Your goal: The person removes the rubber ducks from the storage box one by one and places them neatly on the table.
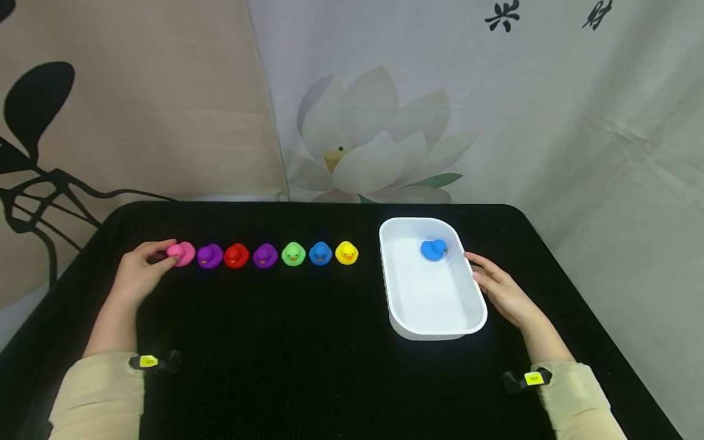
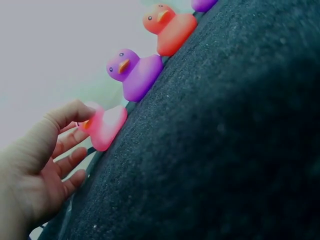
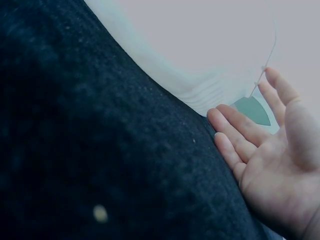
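At the left end of a row of toy ducks, my left hand pinches a pink rubber duck by its head. In the left wrist view the thumb lies over the head, and the duck's base sits at the cloth. My right hand is at the right side of a white plastic tray, its extended fingers touching the rim and outer wall. Inside that tray, toward the back, lies a blue rubber duck. Nearest the pink duck stands a purple duck.
Rightward along the row come a red duck, another purple duck, a green duck, a blue duck and a yellow duck. Black cloth covers the table. A printed curtain hangs behind.
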Available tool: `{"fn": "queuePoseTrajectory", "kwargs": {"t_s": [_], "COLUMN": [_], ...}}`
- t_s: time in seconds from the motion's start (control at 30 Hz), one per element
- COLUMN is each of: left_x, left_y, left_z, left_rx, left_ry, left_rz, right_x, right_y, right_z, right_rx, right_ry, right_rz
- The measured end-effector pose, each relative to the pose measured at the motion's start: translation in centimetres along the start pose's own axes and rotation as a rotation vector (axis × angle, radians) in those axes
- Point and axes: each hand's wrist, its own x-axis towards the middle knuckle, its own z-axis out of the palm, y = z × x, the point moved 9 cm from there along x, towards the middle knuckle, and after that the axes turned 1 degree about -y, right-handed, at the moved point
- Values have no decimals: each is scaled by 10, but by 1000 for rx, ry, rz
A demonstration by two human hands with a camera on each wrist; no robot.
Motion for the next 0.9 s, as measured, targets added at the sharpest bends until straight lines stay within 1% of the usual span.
{"fn": "queuePoseTrajectory", "kwargs": {"t_s": [0.23, 0.43, 0.53, 0.7, 0.8, 0.9], "left_x": [1, 0, -2, -5, -7, -7], "left_y": [0, -3, 0, 11, 23, 38], "left_z": [2, 1, -2, -12, -18, -24], "left_rx": [-9, -28, -43, -43, -49, -47], "left_ry": [-19, -25, -6, 52, 86, 122], "left_rz": [13, -31, -50, -50, -38, -4], "right_x": [1, -1, -1, -1, 0, 0], "right_y": [1, 1, 0, 0, 1, 1], "right_z": [-2, -1, 0, -1, -1, -1], "right_rx": [-18, -25, -23, -26, -22, -16], "right_ry": [11, 13, 13, 16, 16, 14], "right_rz": [-2, 13, 12, 10, 12, 12]}}
